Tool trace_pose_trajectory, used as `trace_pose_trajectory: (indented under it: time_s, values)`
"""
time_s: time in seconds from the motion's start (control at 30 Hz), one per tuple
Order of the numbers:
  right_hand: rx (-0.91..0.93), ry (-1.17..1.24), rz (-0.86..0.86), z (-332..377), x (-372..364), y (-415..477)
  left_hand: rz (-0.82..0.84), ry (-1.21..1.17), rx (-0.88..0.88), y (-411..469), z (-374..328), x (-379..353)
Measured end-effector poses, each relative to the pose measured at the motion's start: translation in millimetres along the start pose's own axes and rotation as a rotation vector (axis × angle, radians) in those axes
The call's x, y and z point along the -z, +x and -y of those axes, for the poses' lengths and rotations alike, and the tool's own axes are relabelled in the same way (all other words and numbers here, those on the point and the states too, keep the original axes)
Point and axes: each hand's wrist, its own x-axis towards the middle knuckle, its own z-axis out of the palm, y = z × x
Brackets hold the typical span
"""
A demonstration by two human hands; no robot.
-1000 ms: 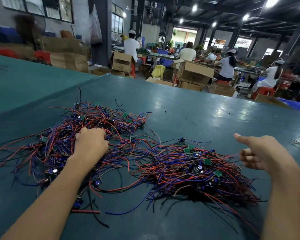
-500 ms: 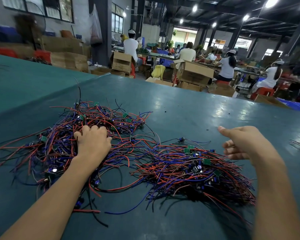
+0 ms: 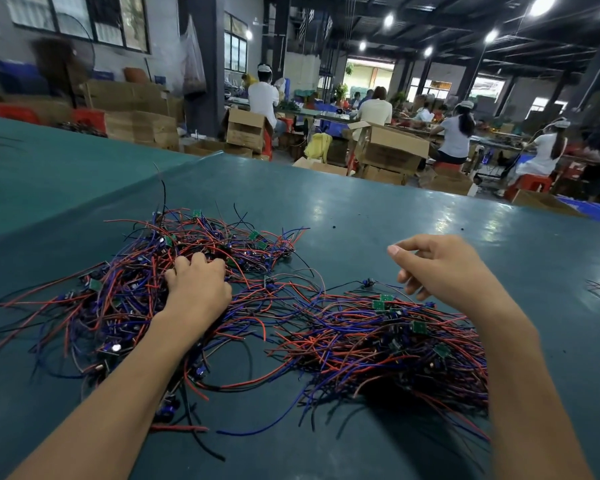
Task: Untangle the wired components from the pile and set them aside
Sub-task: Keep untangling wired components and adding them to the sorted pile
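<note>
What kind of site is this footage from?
Most likely an electronics assembly workshop: a pile of wired circuit boards on a green worktable, stacked cardboard boxes, and seated workers at long benches behind.

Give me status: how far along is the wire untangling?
Early to midway, I'd judge. Done: a tidier heap lies at right, apparently set aside. In hand: the left hand grips into the tangled pile; the right hand hovers empty by the heap. Left: most of that tangled pile, spread across the table.
</note>
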Motion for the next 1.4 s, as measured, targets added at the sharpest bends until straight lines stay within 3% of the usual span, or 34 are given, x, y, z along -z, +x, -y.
trace_pose_trajectory:
  time_s: [0.1,0.3,0.5,0.6,0.7,1.0,1.2,1.4]
  values:
    - [0.008,-0.024,0.007,0,-3,1,0.058,0.025,0.006,2,0,1]
    - [0.031,-0.047,0.037,2,-10,2,0.018,0.028,-0.018,-4,-3,2]
    - [0.045,-0.073,0.065,2,-12,2,-0.307,-0.215,-0.064,-24,-15,13]
    - [0.048,-0.078,0.076,3,-11,1,-0.382,-0.406,-0.127,-29,-19,23]
    - [0.05,-0.08,0.091,4,-13,1,-0.34,-0.474,-0.199,-31,-22,26]
    - [0.032,-0.124,0.164,8,-21,3,0.109,-0.214,-0.172,-22,-18,15]
    - [0.023,-0.153,0.191,9,-21,1,0.12,0.038,0.04,-22,-16,11]
    - [0.02,-0.16,0.213,11,-25,1,0.127,0.136,-0.038,-28,-18,17]
